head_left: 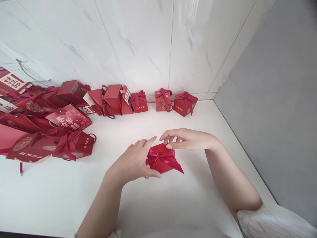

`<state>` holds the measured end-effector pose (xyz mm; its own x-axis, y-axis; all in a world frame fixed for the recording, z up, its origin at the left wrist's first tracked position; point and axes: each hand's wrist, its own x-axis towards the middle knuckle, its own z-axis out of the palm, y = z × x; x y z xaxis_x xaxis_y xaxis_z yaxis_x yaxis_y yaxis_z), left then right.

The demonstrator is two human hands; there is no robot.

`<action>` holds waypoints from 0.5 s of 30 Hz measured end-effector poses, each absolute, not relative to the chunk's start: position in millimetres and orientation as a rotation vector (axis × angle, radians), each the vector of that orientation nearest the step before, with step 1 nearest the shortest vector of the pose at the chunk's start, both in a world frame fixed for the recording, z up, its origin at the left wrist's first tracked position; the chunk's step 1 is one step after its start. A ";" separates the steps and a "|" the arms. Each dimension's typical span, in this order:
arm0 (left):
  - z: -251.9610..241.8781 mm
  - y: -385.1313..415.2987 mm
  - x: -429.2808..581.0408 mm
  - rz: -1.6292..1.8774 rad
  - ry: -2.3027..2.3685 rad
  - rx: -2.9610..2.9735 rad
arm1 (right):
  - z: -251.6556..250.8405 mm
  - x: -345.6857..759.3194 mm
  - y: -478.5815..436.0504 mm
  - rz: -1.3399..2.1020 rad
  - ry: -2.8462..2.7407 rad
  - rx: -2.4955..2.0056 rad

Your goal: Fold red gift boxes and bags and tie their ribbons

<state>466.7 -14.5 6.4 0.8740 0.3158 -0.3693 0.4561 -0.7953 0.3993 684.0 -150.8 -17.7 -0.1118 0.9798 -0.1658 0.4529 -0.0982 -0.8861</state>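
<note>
A small red gift box (156, 165) with a dark pink ribbon bow (162, 156) on top sits on the white tabletop in front of me. My left hand (135, 159) is around its left side, the thumb along the near edge and the fingers on the far side. Over the far right corner of the box is my right hand (184, 139), with bent, slightly parted fingers and nothing visible in them. Whether its fingertips touch the box I cannot tell.
Along the marbled wall stand several red boxes, among them a ribboned box (184, 105) at the right end and another ribboned box (163, 100). More red boxes (74, 145) crowd the left side. A grey panel (277, 86) borders the white table (111, 195) on the right.
</note>
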 end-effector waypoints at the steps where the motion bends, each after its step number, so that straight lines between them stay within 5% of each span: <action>1: 4.2 -16.3 466.4 -0.411 0.549 2.552 | -17.6 684.8 -151.8 1.167 -1.591 -1.581; 11: -48.7 37.3 483.7 -0.111 0.298 2.098 | -58.6 696.8 -141.3 1.155 -1.429 -1.522; 15: -103.5 66.8 504.5 0.365 0.322 1.942 | -98.8 708.2 -115.6 1.064 -1.188 -1.312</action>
